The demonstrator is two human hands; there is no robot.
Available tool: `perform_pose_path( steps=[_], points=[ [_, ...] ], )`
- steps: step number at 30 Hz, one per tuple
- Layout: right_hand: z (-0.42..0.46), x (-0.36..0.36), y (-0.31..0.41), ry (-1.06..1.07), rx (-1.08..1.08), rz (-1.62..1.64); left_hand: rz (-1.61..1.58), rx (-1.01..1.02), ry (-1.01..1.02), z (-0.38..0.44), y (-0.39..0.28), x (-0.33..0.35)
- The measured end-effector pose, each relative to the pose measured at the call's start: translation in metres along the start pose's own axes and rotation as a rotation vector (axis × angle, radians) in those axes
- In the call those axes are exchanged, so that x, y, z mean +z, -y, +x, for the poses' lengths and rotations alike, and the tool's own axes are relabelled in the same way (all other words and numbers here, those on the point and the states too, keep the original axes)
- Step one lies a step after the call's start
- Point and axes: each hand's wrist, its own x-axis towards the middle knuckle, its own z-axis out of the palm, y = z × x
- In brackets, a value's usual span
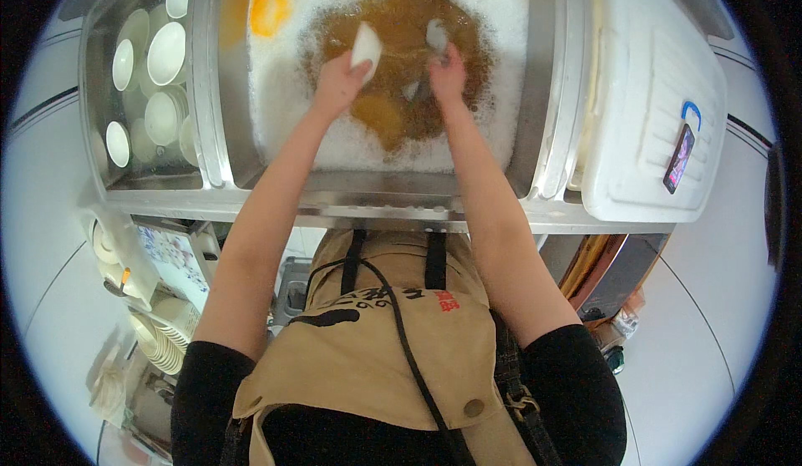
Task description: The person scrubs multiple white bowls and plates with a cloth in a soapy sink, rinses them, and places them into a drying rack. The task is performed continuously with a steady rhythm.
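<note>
My left hand (338,84) grips a white bowl (366,49) by its rim, tilted on its side above the water. A small pale object (437,34), too blurred to identify, is in the fingers of my right hand (448,76). Both hands are over the middle compartment of a stainless steel sink (376,184). Brownish water (407,12) there is ringed by white foam (282,109). Another small whitish shape (410,90) shows between my hands in the murky water. What lies deeper cannot be seen.
In the left sink compartment (116,181), several white bowls (166,54) lie in water, some stacked. A white plastic lid (633,90) on the right carries a phone (678,159) and a blue strap (692,113). Stacked cream containers (156,344) stand below left.
</note>
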Motion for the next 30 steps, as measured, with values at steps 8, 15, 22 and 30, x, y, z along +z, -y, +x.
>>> perform_pose_path(
  steps=[8,15,22,30],
  points=[
    [-0.090,0.034,0.122,0.091,-0.543,-0.165,-0.853,-0.175,-0.067,-0.028,0.017,0.010],
    [0.013,0.009,0.086,0.791,0.669,0.735,-0.607,-0.118,0.132,-0.060,-0.050,-0.005],
    [-0.093,0.075,0.084,-0.146,0.229,0.559,-0.941,-0.124,-0.162,-0.055,-0.031,0.030],
    [0.015,0.029,0.056,0.096,-0.095,-0.319,-1.525,-0.069,-0.283,-0.087,-0.049,-0.070]
  ],
)
